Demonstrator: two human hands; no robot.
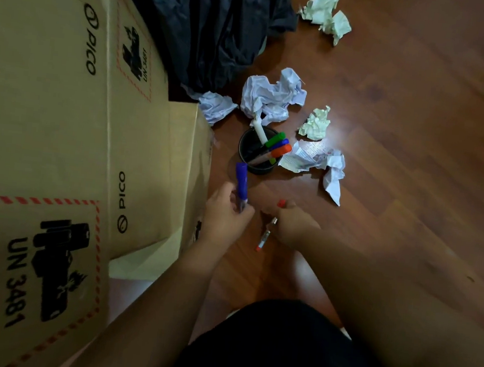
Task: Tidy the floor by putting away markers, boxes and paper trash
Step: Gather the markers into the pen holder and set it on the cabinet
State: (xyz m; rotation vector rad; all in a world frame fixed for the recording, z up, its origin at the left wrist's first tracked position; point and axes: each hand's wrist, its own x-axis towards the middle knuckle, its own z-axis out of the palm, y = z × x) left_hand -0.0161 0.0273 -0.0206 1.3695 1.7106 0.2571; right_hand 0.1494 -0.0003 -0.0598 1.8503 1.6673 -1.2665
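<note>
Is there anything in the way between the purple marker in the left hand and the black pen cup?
Nothing visible. The purple marker in the left hand points at the black cup, with only bare floor between. The markers already inside lean right.

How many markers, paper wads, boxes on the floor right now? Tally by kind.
Markers: 6, namely 4 in the black cup, a purple marker in the left hand, an orange marker under the right hand
Crumpled paper wads: 5
Cardboard boxes: 2
Total: 13
</note>
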